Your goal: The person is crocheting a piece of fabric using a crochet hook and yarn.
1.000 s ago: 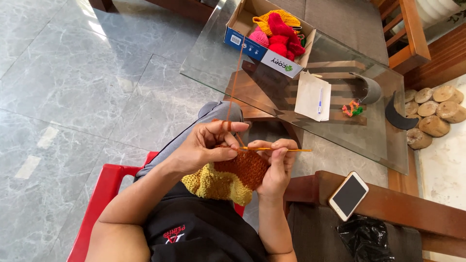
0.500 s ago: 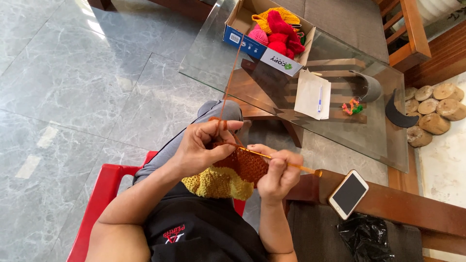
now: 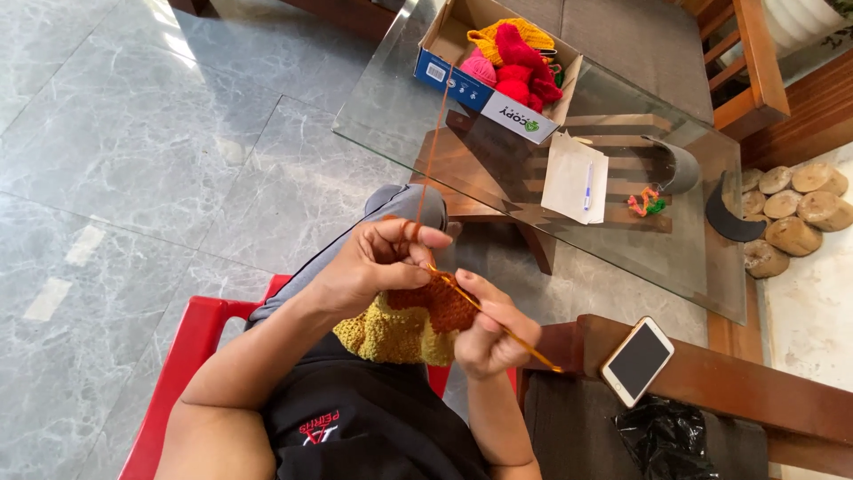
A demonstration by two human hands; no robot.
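Right between them: left hand [image 3: 378, 267] pinches knitted piece [image 3: 418, 320] (orange-yellow), right hand [image 3: 489, 333] grips needle [image 3: 511, 333].

Open cardboard box [image 3: 471, 84]: blue side, white end flap with a green mark, on the glass table beyond my hands [image 3: 426, 284], yarn inside. White paper sheets [image 3: 573, 178]: right of the box. Phone [image 3: 636, 361]: dark blank screen, white edge, on the wooden armrest beside my right hand.
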